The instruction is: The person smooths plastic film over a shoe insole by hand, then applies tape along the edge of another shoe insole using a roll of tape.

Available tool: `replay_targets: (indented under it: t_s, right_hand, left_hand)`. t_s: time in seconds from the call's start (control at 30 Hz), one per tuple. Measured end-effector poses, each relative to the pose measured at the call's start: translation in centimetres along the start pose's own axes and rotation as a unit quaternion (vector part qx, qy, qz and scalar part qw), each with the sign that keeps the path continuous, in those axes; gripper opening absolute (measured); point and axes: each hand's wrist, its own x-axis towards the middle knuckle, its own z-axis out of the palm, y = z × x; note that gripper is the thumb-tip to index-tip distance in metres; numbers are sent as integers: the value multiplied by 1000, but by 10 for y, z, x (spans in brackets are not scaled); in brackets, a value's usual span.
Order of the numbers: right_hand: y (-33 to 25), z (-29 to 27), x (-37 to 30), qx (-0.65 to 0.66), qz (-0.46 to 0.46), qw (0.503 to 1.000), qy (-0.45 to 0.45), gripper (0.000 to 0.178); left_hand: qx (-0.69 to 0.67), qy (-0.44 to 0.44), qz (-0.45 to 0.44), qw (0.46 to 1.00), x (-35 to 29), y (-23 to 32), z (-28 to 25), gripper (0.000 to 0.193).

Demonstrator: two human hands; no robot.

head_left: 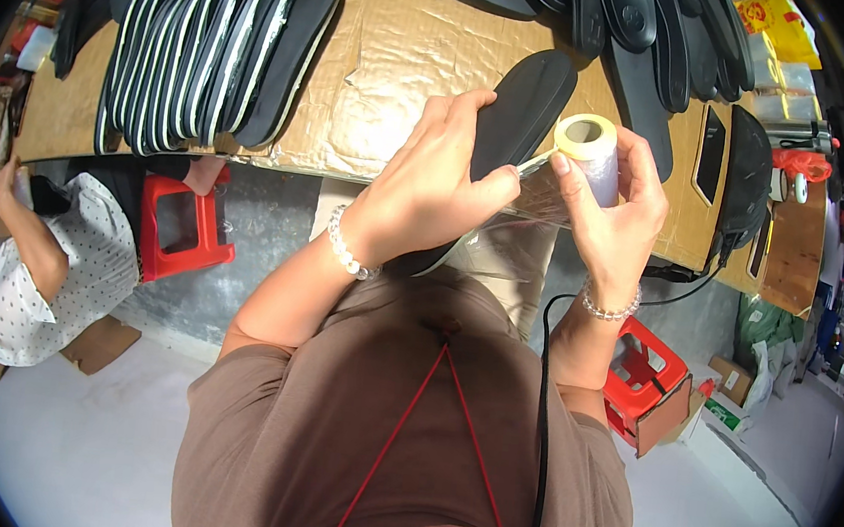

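A long black shoe sole [526,102] slants across in front of me, its lower end near my lap. My left hand [439,180] is closed round its middle, the thumb pressed near a thin pale strip at the edge of the film. In my right hand [613,205] is a roll of clear plastic film [602,179] with a pale yellow core, held upright with its open end up. Some film [543,199] stretches between the roll and the sole. The roll sits just right of the sole.
Black soles with white edges [210,44] stand in a row at the left of the cardboard-covered table [390,50]. More black soles [624,20] lie at the back right. A phone [711,153] and black cap [743,181] are at right. A person [66,262] sits at left by a red stool [185,218].
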Motion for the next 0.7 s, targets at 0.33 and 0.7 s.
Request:
replay_targets:
  t_s: [0.33,0.7]
  right_hand:
    - [-11,8,2,-67,3,997,46,44]
    - [-16,12,2,-169,-34,983,56,43]
  left_hand:
    - [41,39,15,998,-5,3,5,69]
    - [57,57,37,996,-5,-1,9,73]
